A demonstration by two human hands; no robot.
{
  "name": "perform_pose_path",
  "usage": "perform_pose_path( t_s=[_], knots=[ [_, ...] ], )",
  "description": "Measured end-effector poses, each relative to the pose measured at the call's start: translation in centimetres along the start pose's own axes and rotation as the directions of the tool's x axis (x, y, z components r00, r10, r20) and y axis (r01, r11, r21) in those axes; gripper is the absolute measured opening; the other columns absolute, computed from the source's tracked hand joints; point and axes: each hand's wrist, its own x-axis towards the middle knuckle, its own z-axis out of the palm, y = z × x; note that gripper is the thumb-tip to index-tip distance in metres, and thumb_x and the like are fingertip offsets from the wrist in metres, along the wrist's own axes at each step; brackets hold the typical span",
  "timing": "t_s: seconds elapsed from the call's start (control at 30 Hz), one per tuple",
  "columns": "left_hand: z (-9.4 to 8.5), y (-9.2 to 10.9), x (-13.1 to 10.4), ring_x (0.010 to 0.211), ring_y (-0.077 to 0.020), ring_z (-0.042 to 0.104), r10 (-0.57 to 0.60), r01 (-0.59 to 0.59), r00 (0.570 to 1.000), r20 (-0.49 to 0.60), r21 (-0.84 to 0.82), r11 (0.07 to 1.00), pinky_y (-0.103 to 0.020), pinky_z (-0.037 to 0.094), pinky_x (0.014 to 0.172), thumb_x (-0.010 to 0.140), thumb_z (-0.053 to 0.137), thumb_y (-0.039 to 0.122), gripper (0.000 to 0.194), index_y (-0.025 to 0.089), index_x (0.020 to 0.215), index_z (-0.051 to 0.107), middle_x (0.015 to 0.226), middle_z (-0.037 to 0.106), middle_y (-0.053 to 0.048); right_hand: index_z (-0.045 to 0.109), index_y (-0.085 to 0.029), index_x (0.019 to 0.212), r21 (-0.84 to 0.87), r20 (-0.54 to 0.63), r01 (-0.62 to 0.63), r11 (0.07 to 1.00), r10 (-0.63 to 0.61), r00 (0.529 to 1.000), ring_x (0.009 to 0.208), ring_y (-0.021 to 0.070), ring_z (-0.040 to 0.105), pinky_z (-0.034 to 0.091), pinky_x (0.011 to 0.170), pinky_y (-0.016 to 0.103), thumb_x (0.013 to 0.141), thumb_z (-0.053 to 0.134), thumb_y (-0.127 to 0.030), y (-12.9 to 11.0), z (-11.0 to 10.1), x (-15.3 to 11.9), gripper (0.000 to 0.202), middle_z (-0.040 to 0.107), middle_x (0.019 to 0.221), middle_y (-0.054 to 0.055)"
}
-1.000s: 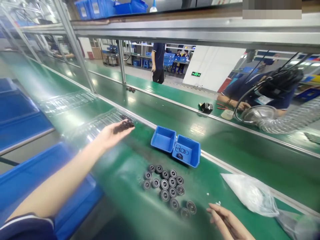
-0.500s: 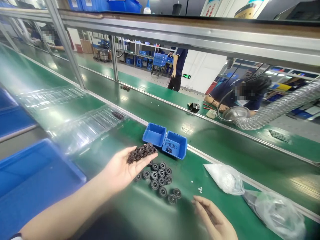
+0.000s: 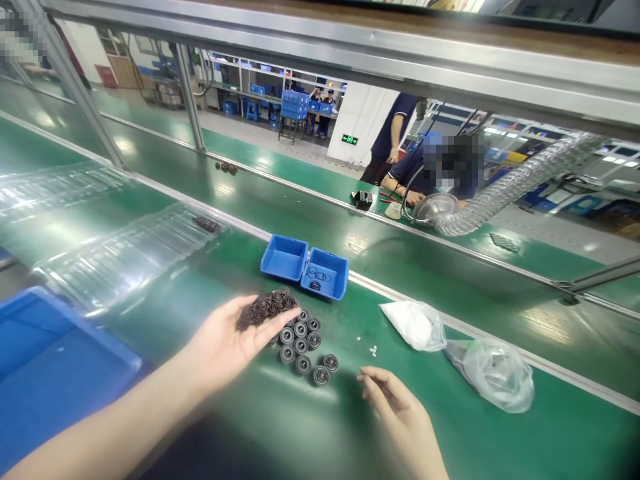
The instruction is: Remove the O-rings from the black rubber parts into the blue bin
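Observation:
My left hand [image 3: 225,340] is palm up over the green belt [image 3: 310,427], cupping a pile of small dark ring-shaped parts [image 3: 267,307]. Just right of it, several round black and silver parts [image 3: 302,340] stand in a cluster on the belt. My right hand [image 3: 400,417] hovers low over the belt to the right of that cluster, fingers loosely curled and holding nothing. A few tiny white bits [image 3: 373,349] lie beyond its fingertips.
Two joined blue bins [image 3: 304,265] sit behind the cluster, the right one holding black O-rings. A white bag [image 3: 415,325] and a clear bag [image 3: 493,373] lie at right. Clear plastic trays [image 3: 125,250] and a blue crate [image 3: 45,367] are at left. A co-worker sits across the line.
My left hand came back from the clear trays with the dark parts and now sits beside the cluster. My right hand moved slightly closer to the cluster.

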Motion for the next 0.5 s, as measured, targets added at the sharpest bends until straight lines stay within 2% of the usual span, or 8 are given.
perform_pose_path(
  t_s=[0.1, 0.2, 0.27, 0.33, 0.43, 0.5],
  knots=[
    [-0.4, -0.2, 0.4, 0.123, -0.0424, 0.056, 0.039, -0.039, 0.999, 0.008, 0.098, 0.994, -0.041, 0.062, 0.089, 0.093, 0.048, 0.012, 0.051, -0.003, 0.140, 0.038, 0.133, 0.058, -0.028, 0.067, -0.020, 0.105, -0.001, 0.017, -0.010, 1.000, 0.010, 1.000, 0.078, 0.0191, 0.067, 0.055, 0.075, 0.025, 0.090, 0.057, -0.053, 0.4, -0.1, 0.0, 0.038, 0.071, 0.092, 0.007],
    [-1.6, -0.3, 1.2, 0.118, -0.0374, 0.062, 0.073, -0.119, 0.988, 0.137, 0.360, 0.926, -0.033, 0.062, 0.087, 0.089, 0.059, 0.011, 0.044, 0.003, 0.131, 0.050, 0.126, 0.064, -0.024, 0.067, -0.021, 0.107, 0.002, 0.028, -0.018, 1.000, 0.017, 0.999, 0.080, 0.0194, 0.067, 0.055, 0.076, 0.025, 0.091, 0.057, -0.052, 0.6, -0.2, 0.1, 0.037, 0.072, 0.094, 0.007],
    [-2.5, -0.3, 1.8, 0.110, -0.0326, 0.067, 0.122, -0.251, 0.959, 0.256, 0.565, 0.786, -0.032, 0.061, 0.087, 0.083, 0.068, 0.011, 0.042, 0.009, 0.123, 0.057, 0.124, 0.066, -0.019, 0.067, -0.020, 0.106, 0.002, 0.033, -0.017, 1.000, 0.017, 0.999, 0.079, 0.0192, 0.067, 0.055, 0.076, 0.025, 0.091, 0.057, -0.052, 0.5, -0.1, 0.2, 0.037, 0.072, 0.092, 0.007],
    [-3.4, -0.3, 2.2, 0.105, -0.0278, 0.070, 0.166, -0.402, 0.910, 0.380, 0.709, 0.579, -0.034, 0.059, 0.091, 0.078, 0.075, 0.012, 0.047, 0.015, 0.122, 0.059, 0.121, 0.068, -0.013, 0.067, -0.020, 0.106, 0.006, 0.033, -0.009, 1.000, 0.009, 0.999, 0.078, 0.0188, 0.067, 0.055, 0.075, 0.025, 0.091, 0.057, -0.052, 0.1, 0.1, 0.2, 0.036, 0.072, 0.092, 0.006],
    [-4.2, -0.2, 2.4, 0.110, -0.0251, 0.067, 0.143, -0.561, 0.827, 0.544, 0.782, 0.272, -0.038, 0.052, 0.101, 0.079, 0.076, 0.016, 0.057, 0.022, 0.131, 0.053, 0.123, 0.068, -0.010, 0.067, -0.020, 0.105, 0.015, 0.028, 0.005, 1.000, -0.005, 1.000, 0.078, 0.0186, 0.068, 0.055, 0.074, 0.025, 0.092, 0.056, -0.050, -0.6, 0.3, 0.3, 0.034, 0.072, 0.091, 0.006],
    [-4.5, -0.2, 2.4, 0.117, -0.0250, 0.063, 0.106, -0.624, 0.781, 0.615, 0.770, 0.133, -0.039, 0.048, 0.105, 0.081, 0.073, 0.015, 0.060, 0.023, 0.136, 0.048, 0.130, 0.065, -0.011, 0.068, -0.019, 0.104, 0.025, 0.028, 0.013, 1.000, -0.014, 1.000, 0.077, 0.0190, 0.068, 0.055, 0.074, 0.026, 0.092, 0.057, -0.048, -1.1, 0.5, 0.3, 0.033, 0.071, 0.089, 0.007]
  ],
)
